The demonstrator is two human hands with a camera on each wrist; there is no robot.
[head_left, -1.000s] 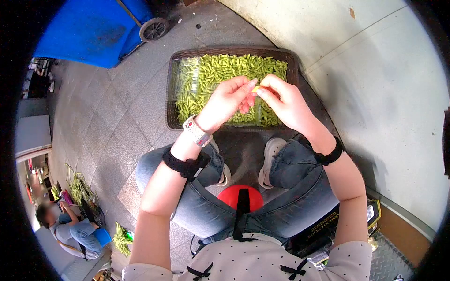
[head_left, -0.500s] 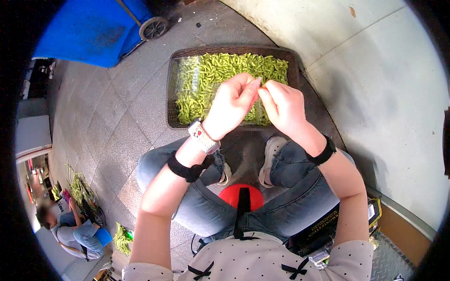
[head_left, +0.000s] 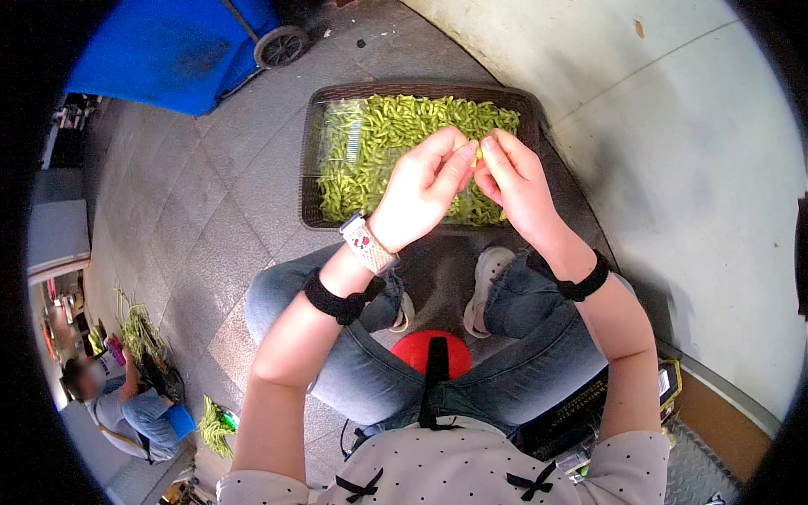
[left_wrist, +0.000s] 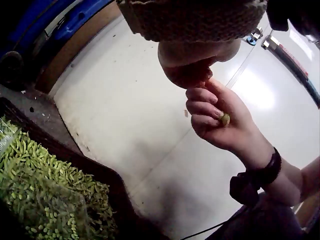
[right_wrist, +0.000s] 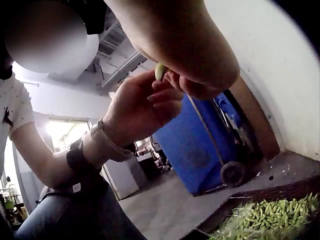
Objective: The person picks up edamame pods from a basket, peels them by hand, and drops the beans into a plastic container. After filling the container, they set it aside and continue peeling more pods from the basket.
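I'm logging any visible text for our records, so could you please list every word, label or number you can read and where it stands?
"RMONIZATION": on the black box, seemingly cut off; the smaller line beside it is unreadable.
Barcode label on the clear plastic in the basket: digits too small to read.
Watch strap: small coloured print, no readable word.

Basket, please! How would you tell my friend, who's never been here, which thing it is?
Start at the big pale wall on the right of the head view. Beside it, on the grey floor, below the left hand and right hand, sits the basket. Unlike the wheeled blue cart, it's dark, woven and filled with green pods.
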